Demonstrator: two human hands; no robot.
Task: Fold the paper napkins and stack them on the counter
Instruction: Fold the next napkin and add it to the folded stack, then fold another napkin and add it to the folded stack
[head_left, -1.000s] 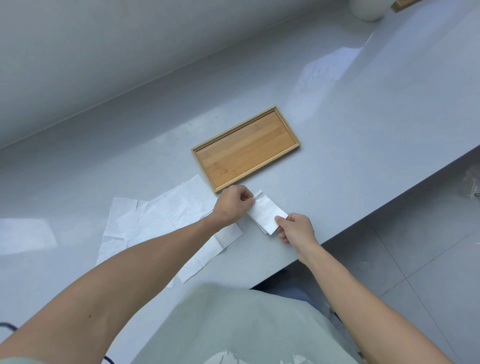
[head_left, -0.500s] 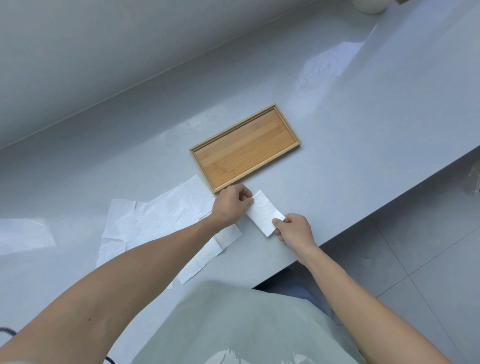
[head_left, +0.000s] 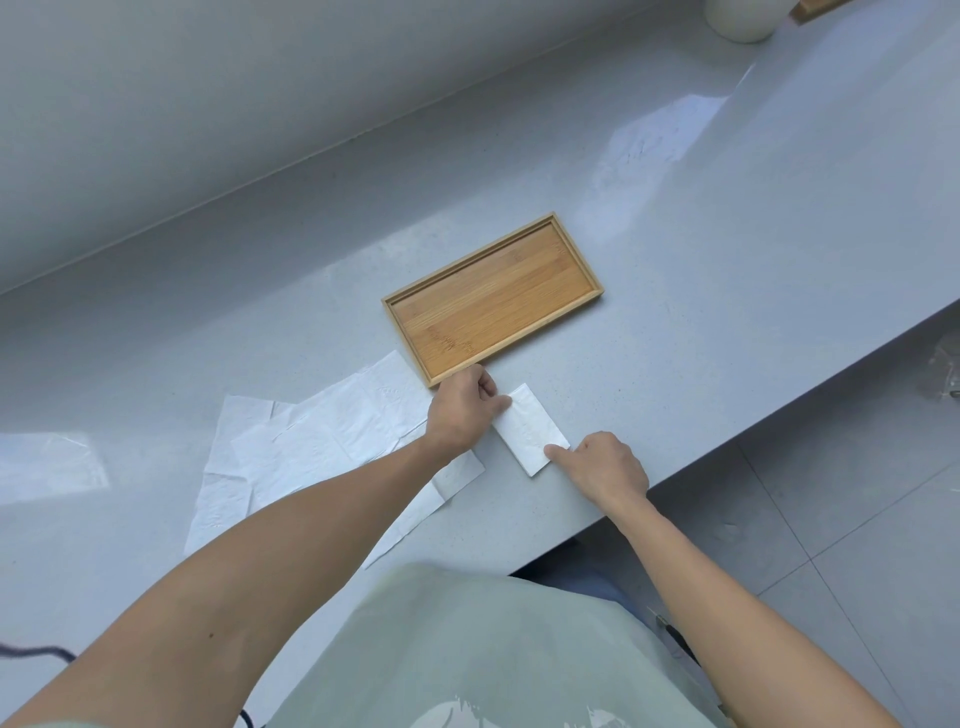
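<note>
Folded napkin (head_left: 530, 428) now pressed flat near counter (head_left: 727, 291) front edge, lifted a second ago; left hand (head_left: 460, 415) pinching its far end, right hand (head_left: 605, 465) fingertip pressing near corner; crease apparently set, unfolded napkins (head_left: 322, 447) left

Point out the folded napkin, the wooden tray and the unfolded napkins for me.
folded napkin (head_left: 527, 428), head view, middle of its top face.
wooden tray (head_left: 575, 256), head view, right rim.
unfolded napkins (head_left: 311, 447), head view, middle of the spread sheets.

Bamboo tray (head_left: 571, 249) mid-counter, white pot (head_left: 740, 21) far back by wall.
</note>
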